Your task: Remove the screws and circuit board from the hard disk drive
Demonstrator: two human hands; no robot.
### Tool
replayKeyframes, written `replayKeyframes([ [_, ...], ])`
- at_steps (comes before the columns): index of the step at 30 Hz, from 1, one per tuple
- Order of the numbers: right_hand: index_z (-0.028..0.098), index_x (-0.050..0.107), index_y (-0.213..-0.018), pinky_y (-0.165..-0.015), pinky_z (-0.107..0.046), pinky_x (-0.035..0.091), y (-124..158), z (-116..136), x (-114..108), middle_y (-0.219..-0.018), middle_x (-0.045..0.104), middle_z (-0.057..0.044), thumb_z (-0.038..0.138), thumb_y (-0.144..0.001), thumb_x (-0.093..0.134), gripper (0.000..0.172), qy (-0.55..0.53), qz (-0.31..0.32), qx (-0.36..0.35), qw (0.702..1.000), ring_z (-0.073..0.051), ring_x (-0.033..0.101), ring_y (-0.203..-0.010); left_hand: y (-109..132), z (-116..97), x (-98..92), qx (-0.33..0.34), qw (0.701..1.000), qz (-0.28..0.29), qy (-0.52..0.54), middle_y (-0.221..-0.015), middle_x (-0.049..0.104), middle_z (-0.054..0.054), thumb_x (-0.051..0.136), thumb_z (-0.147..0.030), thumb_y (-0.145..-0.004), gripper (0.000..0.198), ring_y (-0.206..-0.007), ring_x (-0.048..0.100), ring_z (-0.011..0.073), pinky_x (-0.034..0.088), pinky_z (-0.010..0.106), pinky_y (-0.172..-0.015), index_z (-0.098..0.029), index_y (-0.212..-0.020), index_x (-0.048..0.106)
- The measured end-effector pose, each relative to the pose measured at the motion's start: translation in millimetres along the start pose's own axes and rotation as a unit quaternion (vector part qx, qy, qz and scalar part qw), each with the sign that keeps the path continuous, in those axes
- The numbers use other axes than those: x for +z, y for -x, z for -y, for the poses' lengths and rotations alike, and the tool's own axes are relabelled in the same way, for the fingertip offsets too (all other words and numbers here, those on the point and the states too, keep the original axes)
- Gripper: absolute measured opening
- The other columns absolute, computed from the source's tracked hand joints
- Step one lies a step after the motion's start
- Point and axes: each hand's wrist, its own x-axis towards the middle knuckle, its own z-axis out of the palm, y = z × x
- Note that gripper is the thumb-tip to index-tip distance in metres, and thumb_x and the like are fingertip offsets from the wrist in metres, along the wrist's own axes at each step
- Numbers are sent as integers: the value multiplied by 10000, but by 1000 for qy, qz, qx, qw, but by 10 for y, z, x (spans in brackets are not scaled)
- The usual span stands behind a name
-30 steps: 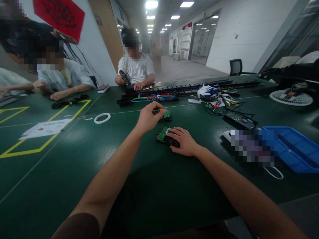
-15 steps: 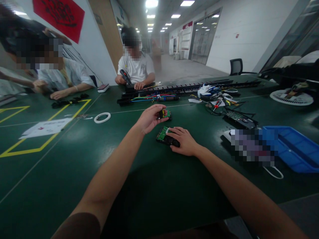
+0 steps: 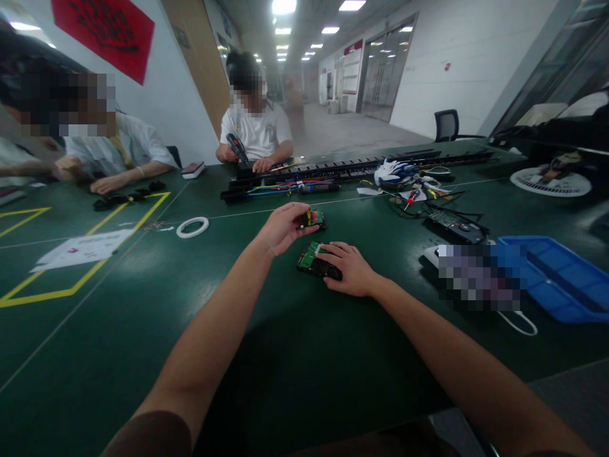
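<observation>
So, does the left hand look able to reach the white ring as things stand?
Probably yes: the white ring lies left of the left hand, with nothing seen between them, though this hand seems occupied.

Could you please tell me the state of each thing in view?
Left hand: curled around a dark-and-yellow item; grip unclear.
Right hand: resting on the near device.
Near device: flat, green board up.
Far device: green board up, partly hidden.
White ring: lying flat.
Paper sheet: lying flat.
Blue tray: upright, open-topped.
Handheld tool: held by a co-worker.
Ceiling lights: lit.
</observation>
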Motion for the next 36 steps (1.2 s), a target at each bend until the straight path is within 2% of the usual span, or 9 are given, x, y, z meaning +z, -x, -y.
replayKeyframes([
  [9, 274, 556, -1531, -1162, -615, 336, 11, 1, 7, -1648, 474, -98, 483, -873, 682, 703, -1, -5, 2, 1000, -407, 366, -1504, 19, -4, 13, -32, 999, 29, -20, -956, 736, 76, 734, -269, -920, 113, -946, 732, 207, 629, 453, -934, -184, -960, 670],
  [15, 277, 571, -1517, -1165, -610, 333, 22, 1, 1, -1644, 480, -96, 469, -872, 688, 683, 1, -11, -4, 1000, -404, 373, -1499, 29, -28, 21, -26, 999, 19, -35, -960, 712, 63, 754, -255, -895, 91, -903, 705, 188, 647, 378, -860, -180, -935, 722],
  [19, 272, 568, -1520, -1167, -611, 331, 20, -2, -3, -1646, 476, -98, 472, -863, 696, 698, -1, -8, -2, 1000, -405, 373, -1498, 32, -30, 30, -21, 999, 9, -36, -956, 711, 70, 748, -243, -889, 88, -900, 704, 196, 651, 374, -833, -168, -932, 734],
  [28, 273, 544, -1543, -1179, -623, 313, 8, 0, -2, -1657, 461, -95, 479, -875, 681, 712, -5, -2, 1, 1000, -405, 358, -1510, -17, -12, -34, -13, 1000, -23, -7, -892, 723, 100, 733, -186, -867, 84, -881, 730, 222, 641, 491, -933, -149, -865, 657],
  [36, 273, 541, -1547, -1175, -617, 324, 0, 12, -22, -1657, 462, -100, 465, -869, 688, 720, -7, 2, 2, 1000, -409, 359, -1510, -30, -49, -86, -18, 999, -23, -14, -891, 713, 94, 724, -196, -855, 69, -872, 719, 217, 635, 512, -942, -151, -863, 672],
])
